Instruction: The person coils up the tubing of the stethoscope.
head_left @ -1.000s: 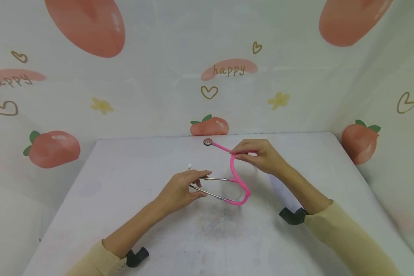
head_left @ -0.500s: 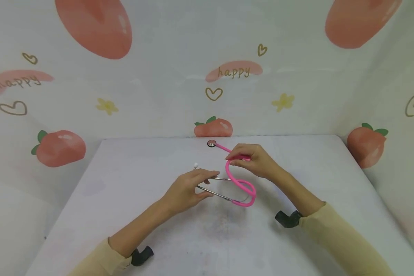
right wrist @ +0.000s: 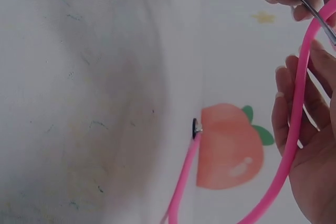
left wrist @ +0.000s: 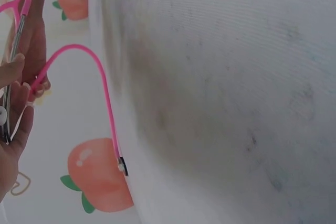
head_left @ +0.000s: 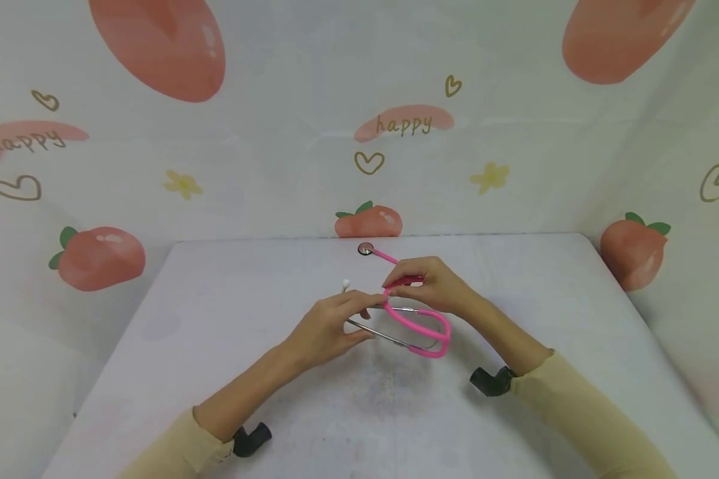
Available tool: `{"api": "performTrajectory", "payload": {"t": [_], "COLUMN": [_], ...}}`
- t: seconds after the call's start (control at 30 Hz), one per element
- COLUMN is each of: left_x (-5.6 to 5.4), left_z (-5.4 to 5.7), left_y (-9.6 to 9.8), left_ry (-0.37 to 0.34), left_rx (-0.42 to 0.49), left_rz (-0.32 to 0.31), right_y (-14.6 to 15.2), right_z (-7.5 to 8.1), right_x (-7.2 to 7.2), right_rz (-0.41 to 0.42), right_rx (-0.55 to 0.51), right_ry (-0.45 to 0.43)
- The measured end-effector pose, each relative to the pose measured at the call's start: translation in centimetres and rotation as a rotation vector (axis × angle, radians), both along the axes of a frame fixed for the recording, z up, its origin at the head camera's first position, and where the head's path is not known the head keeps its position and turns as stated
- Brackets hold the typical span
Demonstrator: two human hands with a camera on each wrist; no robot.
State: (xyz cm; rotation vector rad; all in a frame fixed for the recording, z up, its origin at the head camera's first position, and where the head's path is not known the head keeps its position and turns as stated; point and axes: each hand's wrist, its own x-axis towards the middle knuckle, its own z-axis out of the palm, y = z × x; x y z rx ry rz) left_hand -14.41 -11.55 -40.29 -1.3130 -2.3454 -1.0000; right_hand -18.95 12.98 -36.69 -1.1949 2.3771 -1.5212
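Observation:
A stethoscope with pink tubing (head_left: 416, 327) is held above the table between both hands. My left hand (head_left: 326, 329) grips its two metal ear tubes (head_left: 379, 333), and a white ear tip (head_left: 345, 284) pokes up behind the fingers. My right hand (head_left: 434, 286) pinches the pink tube, close beside the left fingertips. From there the tubing loops back over the metal tubes. The round chest piece (head_left: 365, 248) lies toward the table's far edge; in the left wrist view the tube arches down to the chest piece (left wrist: 122, 166). The second ear tip is hidden in the head view.
A white table (head_left: 263, 266) spreads beneath both hands. Behind it hangs a white cloth (head_left: 275, 133) printed with peaches, hearts and yellow flowers. Black angled pieces (head_left: 253, 440) stick out at both sleeve cuffs.
My right hand has moved left and nearer with the pink tube, folding it over the metal tubes toward my left hand. The left hand has shifted slightly right and keeps its grip.

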Motion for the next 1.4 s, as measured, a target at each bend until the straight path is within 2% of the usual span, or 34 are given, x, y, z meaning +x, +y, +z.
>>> {"api": "performTrajectory", "payload": {"t": [0.1,0.3,0.47,0.6,0.77,0.87,1.03,1.23,1.4], "left_x": [-0.1,0.0,0.1,0.2,0.0,-0.1,-0.2,-0.3,-0.5], "left_z": [-0.1,-0.1,0.0,0.3,0.5,0.6,0.7,0.6,0.7], "left_y": [0.2,0.2,0.0,-0.3,-0.8,-1.0,-1.4,-2.0,-2.5], "left_ry": [-0.001,-0.049,-0.07,-0.062,-0.01,0.016,0.004,-0.037,-0.061], "left_rx": [0.005,-0.001,-0.001,-0.006,0.031,0.071,0.117,0.181,0.209], "left_rz": [-0.014,0.0,0.007,0.015,0.047,0.064,0.07,0.106,0.109], "right_y": [0.0,0.3,1.0,2.1,3.4,4.0,4.8,5.0,5.3], "right_z": [-0.4,-3.2,-3.8,-4.0,-4.8,-5.4,-6.2,-5.1,-4.1], "right_x": [-0.2,-1.6,-2.4,-2.8,-3.1,-3.4,-3.7,-2.8,-2.1], "right_rz": [-0.002,-0.007,-0.007,-0.065,-0.185,-0.216,-0.24,-0.277,-0.29], "right_rx": [0.013,0.016,0.036,0.062,0.084,0.063,0.037,0.052,0.013], "right_ry": [-0.008,0.001,0.071,0.11,0.112,0.077,0.029,0.005,0.033]}}
